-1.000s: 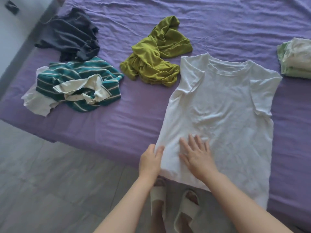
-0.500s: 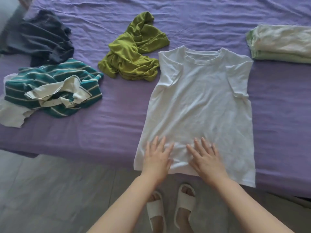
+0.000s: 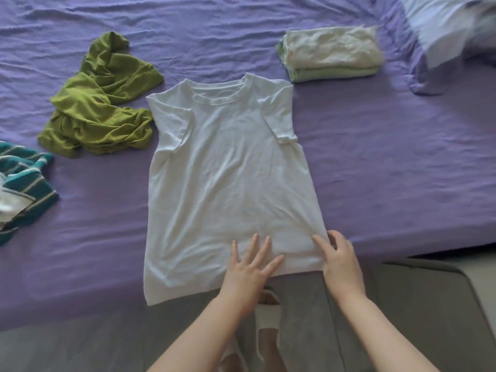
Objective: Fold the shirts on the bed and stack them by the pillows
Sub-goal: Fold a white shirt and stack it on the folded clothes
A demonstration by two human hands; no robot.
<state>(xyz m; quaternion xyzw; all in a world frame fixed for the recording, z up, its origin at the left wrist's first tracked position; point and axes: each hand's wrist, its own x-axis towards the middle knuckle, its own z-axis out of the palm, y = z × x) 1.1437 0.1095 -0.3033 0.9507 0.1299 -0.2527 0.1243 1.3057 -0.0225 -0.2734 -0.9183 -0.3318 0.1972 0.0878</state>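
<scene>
White shirt (image 3: 228,178) flat at frame centre; left hand (image 3: 248,269) splayed open on hem, right hand (image 3: 339,261) pinching lower-right corner.

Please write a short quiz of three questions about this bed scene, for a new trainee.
1. True or false: the white shirt lies spread flat on the bed.
2. Which hand touches the shirt's right bottom corner: A) left hand B) right hand?
3. Fill in: the folded stack lies beside the ____.

Key: 1 true; 2 B; 3 pillow.
</scene>
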